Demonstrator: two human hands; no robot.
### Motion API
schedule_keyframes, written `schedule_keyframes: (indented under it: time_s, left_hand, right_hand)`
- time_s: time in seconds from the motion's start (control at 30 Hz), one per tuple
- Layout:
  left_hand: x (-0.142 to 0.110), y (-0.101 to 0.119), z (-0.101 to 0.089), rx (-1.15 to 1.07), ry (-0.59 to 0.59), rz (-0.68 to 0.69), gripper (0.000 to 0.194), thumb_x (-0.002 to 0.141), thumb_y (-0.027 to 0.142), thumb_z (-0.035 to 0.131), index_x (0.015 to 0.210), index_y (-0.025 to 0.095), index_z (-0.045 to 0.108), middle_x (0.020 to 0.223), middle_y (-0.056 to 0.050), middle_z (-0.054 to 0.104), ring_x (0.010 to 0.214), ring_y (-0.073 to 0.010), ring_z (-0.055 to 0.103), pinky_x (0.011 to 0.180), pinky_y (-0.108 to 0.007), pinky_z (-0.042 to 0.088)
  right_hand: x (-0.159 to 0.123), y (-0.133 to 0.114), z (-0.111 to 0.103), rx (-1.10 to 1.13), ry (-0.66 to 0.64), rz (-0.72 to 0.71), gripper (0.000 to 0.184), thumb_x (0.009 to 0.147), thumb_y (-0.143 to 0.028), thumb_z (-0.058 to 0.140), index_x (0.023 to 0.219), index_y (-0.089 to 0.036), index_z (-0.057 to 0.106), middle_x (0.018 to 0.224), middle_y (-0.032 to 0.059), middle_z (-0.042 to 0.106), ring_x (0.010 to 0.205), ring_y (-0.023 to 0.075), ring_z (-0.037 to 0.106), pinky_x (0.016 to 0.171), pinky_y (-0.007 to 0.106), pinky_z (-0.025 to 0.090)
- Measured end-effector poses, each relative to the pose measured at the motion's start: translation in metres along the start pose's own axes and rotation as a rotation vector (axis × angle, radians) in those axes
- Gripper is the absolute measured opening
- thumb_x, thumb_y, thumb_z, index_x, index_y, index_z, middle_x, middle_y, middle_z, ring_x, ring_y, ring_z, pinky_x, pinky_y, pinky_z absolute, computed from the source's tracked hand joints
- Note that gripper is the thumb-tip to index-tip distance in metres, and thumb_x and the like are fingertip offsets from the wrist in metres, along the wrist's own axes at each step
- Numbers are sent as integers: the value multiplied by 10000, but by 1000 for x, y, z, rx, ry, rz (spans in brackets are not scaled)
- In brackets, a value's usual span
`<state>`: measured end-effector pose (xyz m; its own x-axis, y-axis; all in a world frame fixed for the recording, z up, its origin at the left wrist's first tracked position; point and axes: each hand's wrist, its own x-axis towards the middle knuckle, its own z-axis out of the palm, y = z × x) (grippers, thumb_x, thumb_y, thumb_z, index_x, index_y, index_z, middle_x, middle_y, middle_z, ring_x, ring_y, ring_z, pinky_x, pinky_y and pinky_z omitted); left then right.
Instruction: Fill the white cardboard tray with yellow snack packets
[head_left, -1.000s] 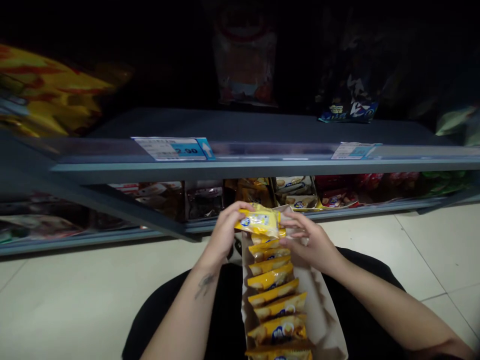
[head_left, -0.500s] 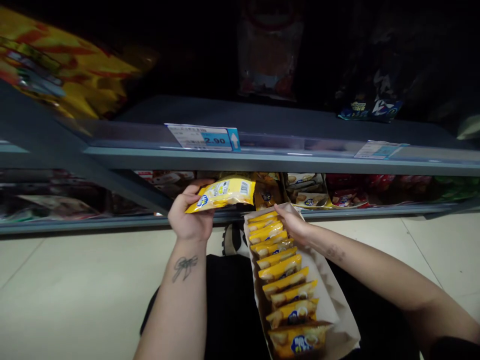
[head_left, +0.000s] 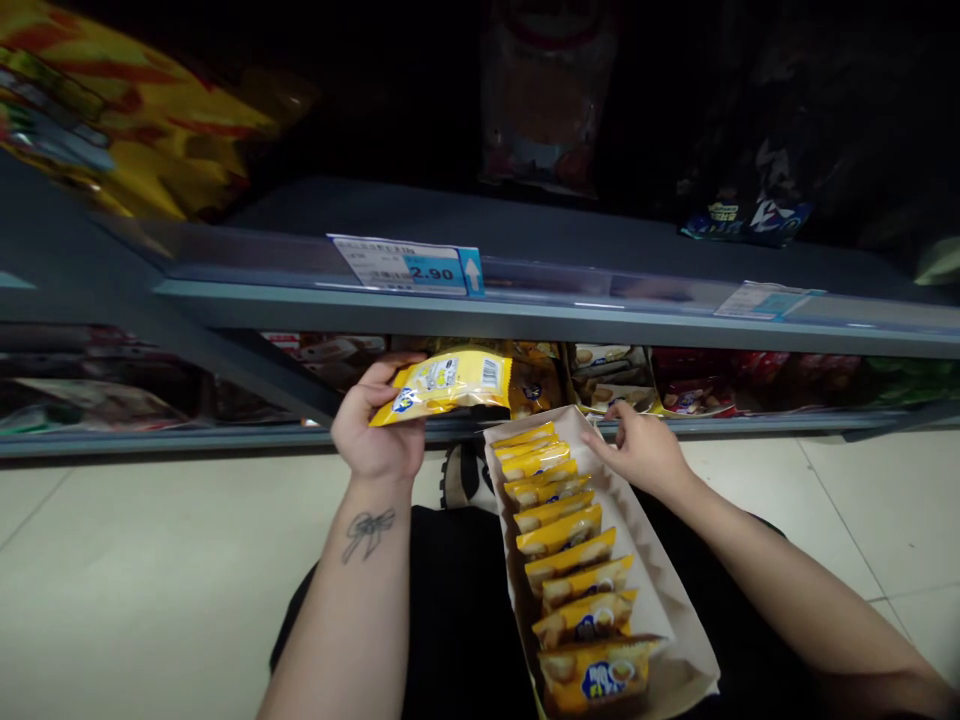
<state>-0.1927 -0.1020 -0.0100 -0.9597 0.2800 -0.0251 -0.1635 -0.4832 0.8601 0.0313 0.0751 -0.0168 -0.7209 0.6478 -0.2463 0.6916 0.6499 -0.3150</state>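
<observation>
My left hand (head_left: 384,418) is closed around one end of a yellow snack packet (head_left: 454,384), which shows its barcode and blue logo. It is raised beside the far end of a long white cardboard box (head_left: 679,600). A row of similar yellow packets (head_left: 566,535) stands on edge along the box's left side. At the far right edge of the box is my right hand (head_left: 637,445), its thumb over the rim and its other fingers partly curled outside. Thumb and forefinger are apart, with nothing visible between them. The box lies tilted between my dark-clothed legs.
A low shelf ahead holds packets in display boxes (head_left: 611,372) and red packs (head_left: 694,392). Above it runs a shelf edge (head_left: 540,312) with a price tag (head_left: 409,266). Large yellow bags (head_left: 135,120) lie upper left. My shoe (head_left: 466,478) rests on the tiled floor (head_left: 187,560).
My right hand has drawn back from the far packets to the box's right rim, its fingers coming apart. The left hand with the yellow packet has barely moved.
</observation>
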Motion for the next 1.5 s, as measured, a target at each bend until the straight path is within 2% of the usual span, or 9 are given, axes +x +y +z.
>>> schedule_keyframes:
  time_s: [0.2,0.43,0.6,0.87,1.13,1.23,1.33,1.43,1.5]
  left_hand:
    - [-3,4,1,28,19,-22,354,497,306,528,731,145,740,815,-115,681,788,-234,580,631,-288,456]
    - [3,17,-3,-65,100,27,396,471,311,510,745,97,700,737,-101,619,669,-204,544,521,-254,363]
    - [2,21,-2,-63,109,30,397,475,311,493,741,116,714,728,-90,615,673,-205,540,509,-239,369]
    - [-1,19,-1,-55,86,54,379,473,311,523,720,129,746,733,-92,631,692,-205,547,516,-239,373]
    - [-5,9,3,-11,29,107,354,517,284,525,736,108,740,771,-112,676,730,-215,579,623,-270,423]
    - [-6,8,4,-9,31,109,348,515,289,530,726,103,736,758,-107,679,711,-204,568,628,-268,415]
    - [-5,9,4,-16,34,126,350,514,291,535,729,108,742,766,-102,685,718,-204,571,624,-268,415]
    - [-3,11,1,-28,43,124,351,528,288,527,743,105,734,767,-106,679,717,-203,567,605,-264,414]
    - [-1,14,-2,-16,32,110,349,536,283,515,755,107,724,758,-106,666,706,-201,563,568,-257,411]
  right_hand:
    - [-5,-10,13,-290,-217,-53,292,1031,-219,411,1010,-152,695,1033,165,752,959,309,725,699,324,437]
    - [-37,-14,-18,-125,22,-149,295,1074,-250,336,1040,-171,618,896,124,744,826,289,715,645,322,340]
    - [-19,-8,-3,240,174,-215,319,1051,-320,340,777,-223,473,705,59,643,692,235,643,630,296,323]
    - [-3,-3,11,393,136,-289,338,1027,-392,385,759,-218,495,697,39,621,695,219,616,649,281,346]
    - [6,-36,-12,14,-51,-329,292,1067,-353,442,1092,-183,678,830,76,718,833,276,692,716,310,413]
    - [-2,-33,-13,70,48,-315,535,995,-419,592,1461,-173,499,1027,112,725,965,321,679,822,387,501]
    - [-24,-35,-10,281,233,-544,842,929,-419,686,1608,-191,244,1388,173,574,1282,344,536,1060,503,468]
    - [-43,-47,-4,418,177,-798,728,979,-319,606,1604,-244,239,1489,144,493,1389,294,448,1150,513,423]
    - [-47,-54,2,377,132,-817,624,976,-192,534,1567,-215,331,1509,148,473,1428,285,405,1183,511,393]
